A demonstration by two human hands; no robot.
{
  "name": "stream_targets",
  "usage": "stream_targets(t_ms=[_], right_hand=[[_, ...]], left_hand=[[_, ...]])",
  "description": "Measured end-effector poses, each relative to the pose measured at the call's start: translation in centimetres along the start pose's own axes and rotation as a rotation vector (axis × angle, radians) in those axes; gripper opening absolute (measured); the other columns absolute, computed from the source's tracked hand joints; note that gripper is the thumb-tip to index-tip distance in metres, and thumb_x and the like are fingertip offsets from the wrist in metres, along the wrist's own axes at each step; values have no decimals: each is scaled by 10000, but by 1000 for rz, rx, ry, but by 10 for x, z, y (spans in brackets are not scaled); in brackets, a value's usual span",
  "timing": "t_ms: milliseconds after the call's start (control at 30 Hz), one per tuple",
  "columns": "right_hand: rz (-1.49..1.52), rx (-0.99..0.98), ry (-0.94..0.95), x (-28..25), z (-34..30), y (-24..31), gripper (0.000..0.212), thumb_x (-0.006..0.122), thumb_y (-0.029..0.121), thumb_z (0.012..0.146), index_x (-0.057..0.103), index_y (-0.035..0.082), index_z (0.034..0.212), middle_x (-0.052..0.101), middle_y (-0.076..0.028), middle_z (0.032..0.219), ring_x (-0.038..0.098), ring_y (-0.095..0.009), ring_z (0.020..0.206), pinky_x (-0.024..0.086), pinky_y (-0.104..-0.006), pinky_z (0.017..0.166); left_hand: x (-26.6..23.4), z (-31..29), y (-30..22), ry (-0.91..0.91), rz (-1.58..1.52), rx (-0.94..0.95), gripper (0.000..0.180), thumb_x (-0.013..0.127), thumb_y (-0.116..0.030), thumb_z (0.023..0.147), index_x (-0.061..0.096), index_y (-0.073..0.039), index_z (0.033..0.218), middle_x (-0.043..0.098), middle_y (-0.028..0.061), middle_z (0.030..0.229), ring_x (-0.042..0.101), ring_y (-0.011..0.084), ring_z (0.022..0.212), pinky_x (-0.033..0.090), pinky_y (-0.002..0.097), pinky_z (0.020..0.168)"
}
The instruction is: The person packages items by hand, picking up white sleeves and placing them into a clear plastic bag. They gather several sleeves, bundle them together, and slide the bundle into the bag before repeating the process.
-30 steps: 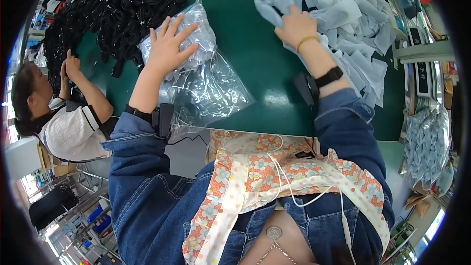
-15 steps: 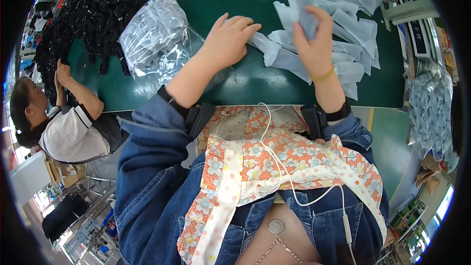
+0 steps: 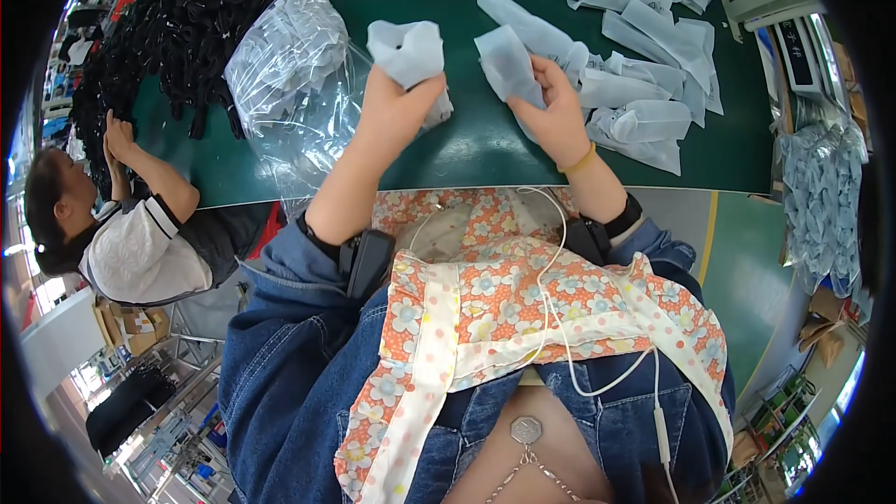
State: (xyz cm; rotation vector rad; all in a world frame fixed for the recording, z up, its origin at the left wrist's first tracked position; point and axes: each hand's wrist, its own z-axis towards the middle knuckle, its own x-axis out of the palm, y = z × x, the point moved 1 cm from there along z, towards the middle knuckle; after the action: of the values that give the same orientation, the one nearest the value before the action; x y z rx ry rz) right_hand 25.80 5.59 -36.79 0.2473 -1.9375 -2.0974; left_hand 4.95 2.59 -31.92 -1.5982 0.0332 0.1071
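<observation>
Raised above the green table, my left hand (image 3: pixel 396 110) grips a frosted plastic pouch (image 3: pixel 407 51), its whitish, crumpled end standing up past the fingers. To its right, my right hand (image 3: pixel 557 119) pinches another frosted plastic pouch (image 3: pixel 509 65) between thumb and fingers; this one is flatter and tilts up to the left. A gap separates the two hands. Beyond and beside my right hand lies a loose pile of similar pouches (image 3: pixel 661 37). What is inside the pouches cannot be made out.
A large clear bag (image 3: pixel 297 70) full of pouches lies left of my left hand. Behind it is a heap of black cords (image 3: pixel 140 47). A co-worker (image 3: pixel 140 247) stands at the table's left, hands by that heap. Bagged goods (image 3: pixel 821 205) hang at the right.
My left hand has lifted off the table and now holds a pouch upright. My right hand has come nearer and leftward with its pouch. Some pouches in the pile have shifted.
</observation>
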Motion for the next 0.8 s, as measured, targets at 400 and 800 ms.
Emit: stream_targets(t_ms=[400, 800], right_hand=[[-401, 113, -2, 20, -56, 26, 402, 608, 21, 795, 515, -45, 1180, 528, -108, 1106, 547, -180, 995, 445, -281, 857], [-248, -56, 255, 20, -35, 12, 312, 562, 52, 801, 572, -44, 1097, 563, -113, 1006, 557, -196, 850, 460, -283, 740]], left_hand=[[49, -57, 9, -43, 129, -237, 661, 635, -121, 790, 293, -12, 1345, 512, 158, 1102, 536, 241, 979, 453, 338, 818], [47, -49, 14, -120, 835, 325, 607, 646, -214, 822, 380, -16, 1331, 321, 293, 1214, 572, 423, 825, 502, 403, 742]])
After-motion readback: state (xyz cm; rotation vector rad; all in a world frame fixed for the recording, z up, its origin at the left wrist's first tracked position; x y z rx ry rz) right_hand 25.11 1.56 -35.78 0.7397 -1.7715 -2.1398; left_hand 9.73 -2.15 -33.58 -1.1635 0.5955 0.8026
